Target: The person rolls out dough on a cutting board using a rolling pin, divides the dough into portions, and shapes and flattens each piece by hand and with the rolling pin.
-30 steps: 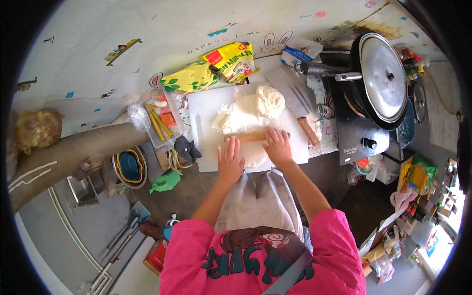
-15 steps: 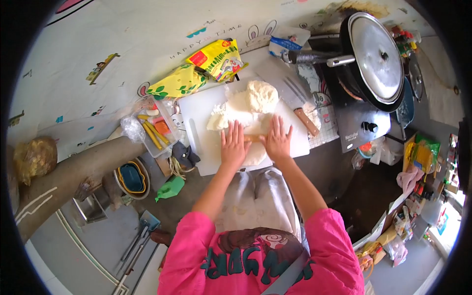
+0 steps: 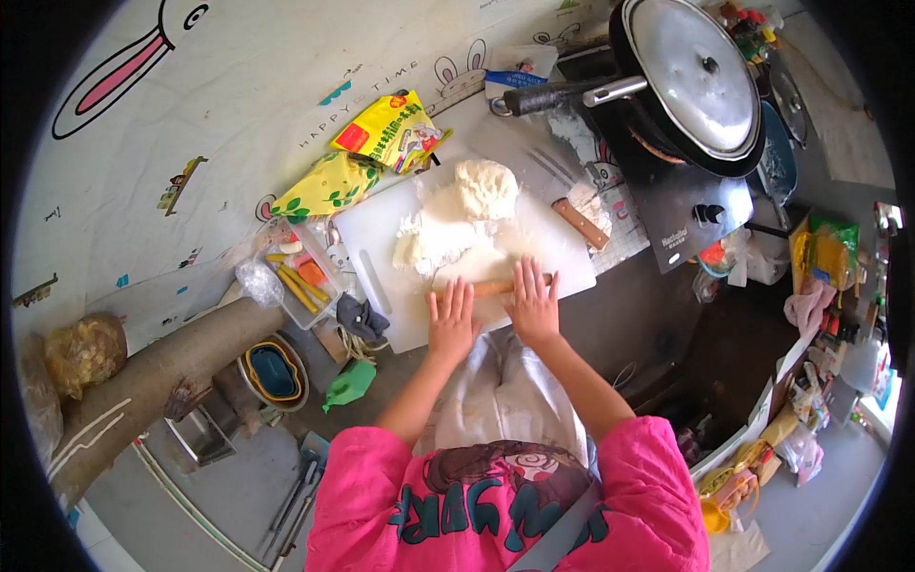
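A wooden rolling pin (image 3: 492, 287) lies across the near part of the white cutting board (image 3: 410, 327). My left hand (image 3: 453, 322) rests flat on its left end, fingers stretched out. On the right end lies my right hand (image 3: 534, 305), its fingers also straight and pointing away from me. A flat sheet of dough (image 3: 481, 261) shows just beyond the pin. Farther back are a round lump of dough (image 3: 486, 189) and loose white flour (image 3: 427, 236). To the right of the board is a cleaver with a wooden handle (image 3: 580, 224).
A lidded pan (image 3: 701, 81) sits on the black stove (image 3: 681, 210) at the right. Yellow packets (image 3: 391, 132) lean behind the board. To its left are a clear plastic box (image 3: 307, 276) and a green bag (image 3: 350, 384). A thick pipe (image 3: 172, 367) runs along the left.
The rolling pin and both hands have moved back toward the near edge, uncovering flattened dough. The head view has shifted and turned.
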A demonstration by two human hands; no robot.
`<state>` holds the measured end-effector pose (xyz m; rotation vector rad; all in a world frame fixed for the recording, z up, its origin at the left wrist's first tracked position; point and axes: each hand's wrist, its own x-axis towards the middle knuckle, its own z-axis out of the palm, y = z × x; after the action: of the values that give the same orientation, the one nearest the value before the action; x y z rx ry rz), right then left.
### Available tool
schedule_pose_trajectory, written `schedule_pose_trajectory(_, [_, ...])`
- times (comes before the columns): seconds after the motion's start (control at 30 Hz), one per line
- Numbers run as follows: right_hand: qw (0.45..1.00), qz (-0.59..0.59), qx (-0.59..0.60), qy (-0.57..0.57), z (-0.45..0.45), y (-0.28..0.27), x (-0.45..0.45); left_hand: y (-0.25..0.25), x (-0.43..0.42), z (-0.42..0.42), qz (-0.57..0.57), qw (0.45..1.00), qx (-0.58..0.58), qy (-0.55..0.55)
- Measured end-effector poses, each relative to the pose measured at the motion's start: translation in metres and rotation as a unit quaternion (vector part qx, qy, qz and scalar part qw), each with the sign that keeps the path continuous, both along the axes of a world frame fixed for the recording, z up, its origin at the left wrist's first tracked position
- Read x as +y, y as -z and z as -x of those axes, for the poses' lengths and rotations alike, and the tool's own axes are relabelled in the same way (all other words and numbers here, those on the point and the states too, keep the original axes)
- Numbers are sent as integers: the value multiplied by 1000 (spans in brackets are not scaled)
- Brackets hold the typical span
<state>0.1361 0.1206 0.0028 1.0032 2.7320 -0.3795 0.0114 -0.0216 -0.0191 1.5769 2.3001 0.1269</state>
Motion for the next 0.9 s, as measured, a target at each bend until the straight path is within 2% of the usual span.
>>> schedule_pose_trajectory(0.07, [999, -31, 41, 10, 21, 13, 19, -10, 25, 23, 15, 1000, 2, 5])
schedule_pose_trajectory(0.1, [998, -38, 38, 15, 33, 6, 30, -14, 37, 34, -35, 999, -7, -4])
schedule_pose_trajectory(0.17, [991, -6, 135, -7, 42, 1, 49, -15, 54, 50, -55, 998, 8, -1])
schedule_pose_trajectory(0.27, [988, 13, 143, -57, 35, 6, 50, -15, 54, 50, -50, 998, 0, 33])
schedule_pose_trajectory(0.37, [993, -34, 88, -69, 17, 17, 32, -31, 34, 31, -31, 999, -21, -4])
schedule_pose_trajectory(0.43, [982, -68, 169, -40, 1, 2, 14, -31, 19, 18, -25, 1000, -11, -2])
schedule_pose_trajectory(0.5, [990, -21, 143, -5, -15, 0, -10, -27, 14, 10, -6, 999, -2, 33])
schedule_pose_trajectory(0.63, [983, -28, 173, 56, -28, 10, -26, -17, 29, 7, -8, 997, -60, 49])
schedule_pose_trajectory(0.77, [976, 13, 180, 117, -28, 7, -12, -15, 72, 13, -43, 994, -15, 98])
schedule_pose_trajectory(0.9, [982, 10, 163, 99, -28, 5, 12, -13, 114, 11, -58, 991, 11, 116])
